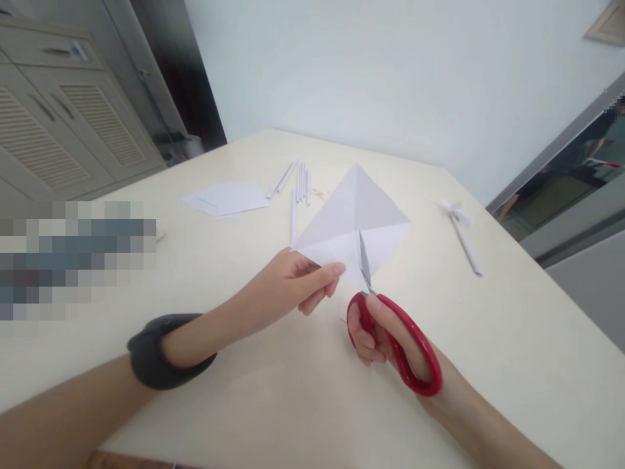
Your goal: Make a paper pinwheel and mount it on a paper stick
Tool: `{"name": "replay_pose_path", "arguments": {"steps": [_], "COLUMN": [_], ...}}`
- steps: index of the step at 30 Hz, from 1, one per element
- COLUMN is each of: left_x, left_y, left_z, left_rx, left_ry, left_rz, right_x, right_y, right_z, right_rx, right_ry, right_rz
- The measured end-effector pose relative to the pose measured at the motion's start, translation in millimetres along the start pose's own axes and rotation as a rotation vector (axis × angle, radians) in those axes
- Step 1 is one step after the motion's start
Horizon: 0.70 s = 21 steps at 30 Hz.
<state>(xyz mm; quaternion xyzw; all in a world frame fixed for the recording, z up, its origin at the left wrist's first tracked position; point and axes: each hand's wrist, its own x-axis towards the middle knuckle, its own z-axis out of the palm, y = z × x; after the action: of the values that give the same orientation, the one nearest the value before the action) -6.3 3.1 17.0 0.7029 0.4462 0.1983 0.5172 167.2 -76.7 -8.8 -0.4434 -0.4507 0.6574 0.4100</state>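
Observation:
A white square of paper (354, 202) with crossing fold creases is held up over the table, one corner pointing away from me. My left hand (312, 280) pinches its near left edge between thumb and fingers. In my right hand (374, 329) are red-handled scissors (424, 365), with fingers through the loops. The blades lie at the near corner of the sheet, pointing along a crease toward its centre. One blade shows above the paper; whether the other is beneath it is hidden. A dark band (161, 352) circles my left wrist.
Several white paper tubes (301, 182) lie beyond the left hand, near small tan bits (318, 193). Left of them are stacked white sheets (227, 198). A paper pinwheel on a tube (466, 244) rests at the right. A wall (390, 78) borders the table's (273, 397) far edge.

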Motion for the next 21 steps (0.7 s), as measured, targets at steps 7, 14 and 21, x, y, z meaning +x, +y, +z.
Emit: {"name": "replay_pose_path", "arguments": {"steps": [7,14,21], "left_x": [2,4,2], "left_y": [-6,-12,-8], "left_z": [0.1,2.6,3.9], "left_rx": [-0.016,-0.071,-0.143], "left_ry": [-0.010,-0.012,-0.054], "left_rz": [0.011,0.022,-0.044], "right_x": [0,0,1], "right_y": [2,2,0], "right_z": [-1,-1,-1], "right_rx": [-0.004,-0.013,-0.048], "right_ry": [-0.024,-0.035,-0.045], "right_rz": [0.000,-0.019,-0.022]}}
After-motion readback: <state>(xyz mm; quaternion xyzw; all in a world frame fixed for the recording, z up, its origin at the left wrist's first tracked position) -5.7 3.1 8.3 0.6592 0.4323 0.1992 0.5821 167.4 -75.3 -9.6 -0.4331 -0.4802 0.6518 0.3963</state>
